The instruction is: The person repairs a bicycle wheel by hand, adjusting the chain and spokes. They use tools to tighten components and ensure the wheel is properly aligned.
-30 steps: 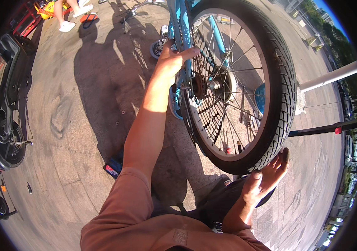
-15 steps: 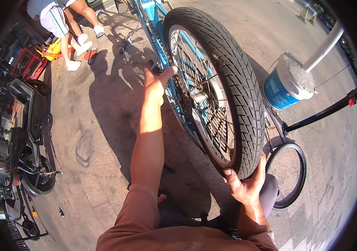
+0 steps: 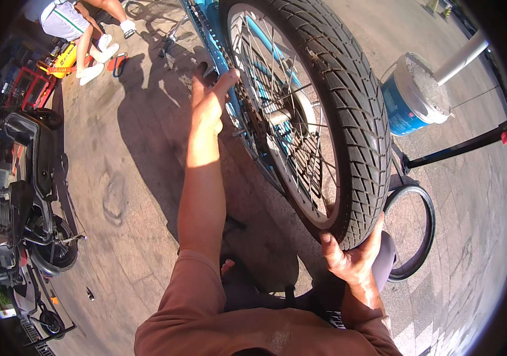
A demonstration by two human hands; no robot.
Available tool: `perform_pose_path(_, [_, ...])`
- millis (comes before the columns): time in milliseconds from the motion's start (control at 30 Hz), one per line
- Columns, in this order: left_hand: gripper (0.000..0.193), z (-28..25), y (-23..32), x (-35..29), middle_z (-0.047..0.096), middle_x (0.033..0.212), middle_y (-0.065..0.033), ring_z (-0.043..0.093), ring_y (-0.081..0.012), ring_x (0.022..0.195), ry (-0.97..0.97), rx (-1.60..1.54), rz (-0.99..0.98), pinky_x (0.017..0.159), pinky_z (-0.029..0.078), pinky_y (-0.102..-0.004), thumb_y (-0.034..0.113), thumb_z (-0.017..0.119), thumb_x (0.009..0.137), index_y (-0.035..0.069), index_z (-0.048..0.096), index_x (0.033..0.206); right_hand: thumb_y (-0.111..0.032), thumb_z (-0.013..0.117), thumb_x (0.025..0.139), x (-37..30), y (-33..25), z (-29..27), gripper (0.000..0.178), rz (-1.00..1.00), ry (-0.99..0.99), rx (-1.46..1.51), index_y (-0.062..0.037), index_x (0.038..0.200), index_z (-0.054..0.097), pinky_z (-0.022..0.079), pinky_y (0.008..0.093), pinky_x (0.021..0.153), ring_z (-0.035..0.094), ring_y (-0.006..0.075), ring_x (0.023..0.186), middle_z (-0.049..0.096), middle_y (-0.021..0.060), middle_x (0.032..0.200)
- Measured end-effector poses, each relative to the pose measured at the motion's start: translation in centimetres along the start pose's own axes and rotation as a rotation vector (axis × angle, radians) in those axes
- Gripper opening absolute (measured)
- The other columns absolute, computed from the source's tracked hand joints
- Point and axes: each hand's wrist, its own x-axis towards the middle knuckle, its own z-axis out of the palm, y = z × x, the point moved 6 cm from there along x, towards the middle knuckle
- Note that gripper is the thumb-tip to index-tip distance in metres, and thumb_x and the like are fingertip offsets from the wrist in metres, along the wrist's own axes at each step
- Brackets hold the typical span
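A bicycle wheel with a black treaded tyre, silver rim and spokes stands tilted in front of me, attached to a light blue frame. A chain runs along its left side to the hub. My right hand clasps the tyre's near end, thumb on the left side and fingers on the right. Alongside the frame and chain, my left hand curls with its thumb against the blue tube area. A small greyish part shows between its thumb and darkened fingers, too hidden to name.
Right of the wheel stand a blue and white bucket with a pale pole in it and a black bar. A black ring-shaped tyre or tube lies nearby. Scooters line the left. Another person is at the upper left.
The wheel appears larger and higher in view. My left hand sits farther up and left in the picture, still beside the frame. My right hand keeps its hold on the tyre.
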Motion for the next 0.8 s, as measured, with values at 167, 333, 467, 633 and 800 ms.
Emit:
perform_pose_path(167, [0.069,-0.9,1.8,-2.4,0.063,0.115,-0.0119,0.061,-0.0175,0.1,0.004,-0.074,0.247,0.083,0.049,-0.0285,0.015,0.071,0.088,-0.004,0.03,0.141,-0.024,0.08,0.077,0.1,0.2,-0.1,0.085,0.024,-0.043,0.094,0.0081,0.138,0.03,0.046,0.0373,0.093,0.061,0.0266,0.103,0.06,0.0179,0.115])
perform_pose_path(333, [0.013,-3.2,0.5,-7.5,0.057,0.068,0.004,0.048,-0.0017,0.061,0.094,0.085,0.267,0.057,0.04,-0.0181,0.01,0.068,0.09,0.0,0.062,0.085,-0.027,0.082,0.074,0.4,0.3,-0.5,0.086,0.023,-0.034,0.021,0.0064,0.137,0.033,0.045,0.0409,0.094,0.06,0.0298,0.106,0.058,0.0195,0.118])
perform_pose_path(467, [0.01,-3.2,-1.9,-11.6,0.061,0.075,0.0,0.056,-0.0067,0.069,0.167,0.45,0.435,0.064,0.046,-0.0225,0.006,0.069,0.085,-0.002,0.063,0.088,-0.03,0.082,0.074,0.8,-0.1,-0.5,0.086,-0.047,-0.079,-0.034,0.0051,0.137,0.035,0.04,0.0432,0.099,0.06,0.0327,0.105,0.058,0.0203,0.118])
perform_pose_path(633, [0.015,-3.1,-5.3,-13.6,0.063,0.086,-0.0084,0.061,-0.0119,0.078,0.151,0.413,0.408,0.069,0.05,-0.0262,0.003,0.07,0.083,-0.004,0.063,0.094,-0.026,0.083,0.075,1.5,-0.4,-0.1,0.081,-0.122,-0.078,0.071,0.0067,0.134,0.038,0.052,0.0401,0.083,0.065,0.0336,0.099,0.06,0.0232,0.114])
perform_pose_path(800, [0.018,-3.1,-4.6,-13.2,0.064,0.089,-0.007,0.06,-0.0102,0.079,0.162,0.625,0.506,0.07,0.05,-0.0249,0.005,0.07,0.084,-0.004,0.063,0.098,-0.029,0.08,0.078,-0.6,-1.6,-1.9,0.073,-0.279,0.19,0.026,0.0017,0.131,0.039,0.049,0.0361,0.086,0.061,0.0292,0.099,0.057,0.0185,0.118])
